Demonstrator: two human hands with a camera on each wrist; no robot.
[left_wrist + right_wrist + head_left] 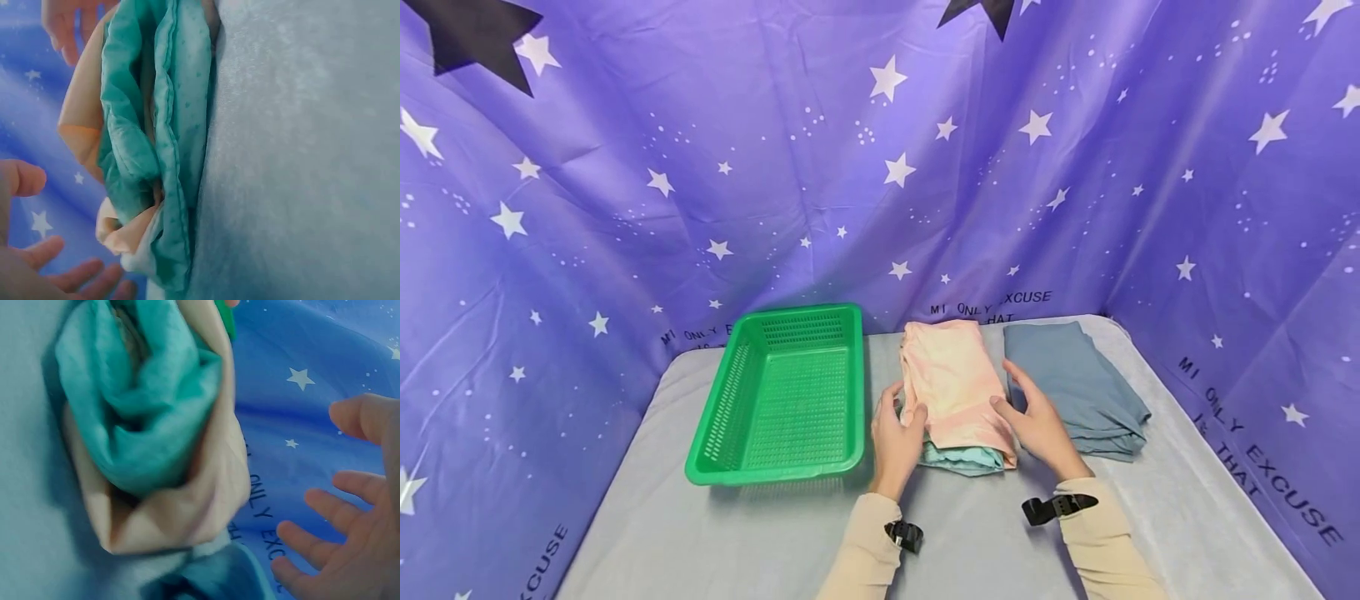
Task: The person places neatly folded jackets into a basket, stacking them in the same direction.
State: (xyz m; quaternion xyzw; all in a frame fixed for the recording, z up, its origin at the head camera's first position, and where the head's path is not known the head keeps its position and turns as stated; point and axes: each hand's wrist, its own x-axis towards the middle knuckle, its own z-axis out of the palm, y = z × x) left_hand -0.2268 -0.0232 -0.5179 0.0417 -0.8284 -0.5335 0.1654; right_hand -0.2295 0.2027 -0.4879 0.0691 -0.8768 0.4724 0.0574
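Green plastic basket (775, 477), rectangular and open-topped, stands upright on a pale grey cover (647, 542) to the left of a person's hands, its perforated floor visible from wall to wall and its holed sides rising to a smooth rim. Near it, at centre and outside the basket, lies a folded peach cloth (955, 375), with a teal cloth (966, 460) showing beneath its front edge. Views from both wrists look into that near end, where the teal layers sit in loose folds and the peach fabric wraps around part of them. The left hand (897, 437) is at the left side of the peach cloth, fingers relaxed and slightly bent, gripping nothing; the right hand (1041, 425) is spread at the opposite side, thumb apart from the fingers, likewise free of any grasp. Whether fingertips brush the fabric cannot be told for certain. To the right, just beside the peach cloth, a folded blue-grey cloth (1075, 383) lies on the same cover, its near edge showing stacked layers. Black straps (906, 536) circle both cream sleeves (1108, 550), and a purple backdrop (820, 167) printed with white stars hangs behind.
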